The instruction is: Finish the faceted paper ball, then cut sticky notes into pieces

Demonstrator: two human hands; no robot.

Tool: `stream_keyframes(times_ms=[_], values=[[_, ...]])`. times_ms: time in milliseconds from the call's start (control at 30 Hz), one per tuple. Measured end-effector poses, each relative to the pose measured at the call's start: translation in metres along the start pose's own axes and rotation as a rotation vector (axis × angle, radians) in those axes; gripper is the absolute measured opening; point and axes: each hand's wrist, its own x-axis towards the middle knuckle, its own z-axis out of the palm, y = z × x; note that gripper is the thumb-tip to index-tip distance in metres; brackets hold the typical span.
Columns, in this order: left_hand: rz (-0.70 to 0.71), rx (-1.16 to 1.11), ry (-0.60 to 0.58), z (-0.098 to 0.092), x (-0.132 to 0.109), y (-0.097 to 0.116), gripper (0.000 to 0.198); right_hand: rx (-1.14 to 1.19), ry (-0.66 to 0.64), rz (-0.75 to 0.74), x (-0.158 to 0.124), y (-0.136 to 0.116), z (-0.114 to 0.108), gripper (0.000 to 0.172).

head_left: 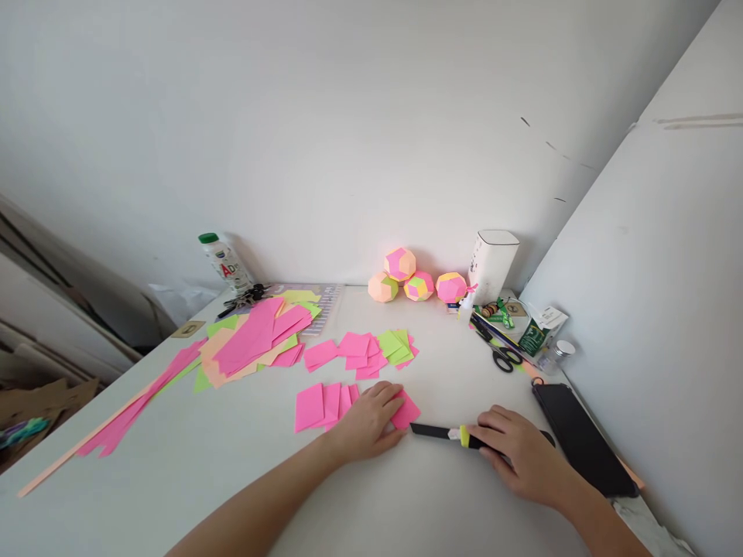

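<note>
My right hand (pixel 516 456) is wrapped around the handle of a knife (pixel 433 431) with a black blade and a yellow collar. The blade lies low over the white table and points left, its tip close to a pink paper square (pixel 408 410). Over that square my left hand (pixel 368 422) is curled, fingers on top and thumb at the near side, hiding part of it. Left of this hand is a row of folded pink paper pieces (pixel 309 407). Behind it lie more pink squares (pixel 355 344) and green squares (pixel 396 346).
Four-colour paper balls (pixel 400 264) stand against the wall beside a white container (pixel 494 263). To the right lie scissors (pixel 507 358) and a black phone (pixel 583 437). Leftward are piled paper sheets (pixel 247 336), long strips (pixel 136 410) and a green-capped bottle (pixel 224 261).
</note>
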Motion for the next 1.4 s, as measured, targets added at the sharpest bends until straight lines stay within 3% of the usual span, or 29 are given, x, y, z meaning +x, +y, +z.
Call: stream_keyframes(times_ms=[200,567,1400], values=[[0.051,0.093,0.044,0.006,0.0,-0.006,0.016,0.036,-0.058,0.019,0.001,-0.001,-0.002,0.033],[0.19,0.192,0.207,0.015,0.003,-0.011,0.021,0.053,-0.064,0.021,-0.001,-0.002,0.0,0.031],[0.161,0.081,0.183,0.011,0.0,-0.005,0.026,0.036,-0.113,0.052,0.0,0.0,0.004,0.034]])
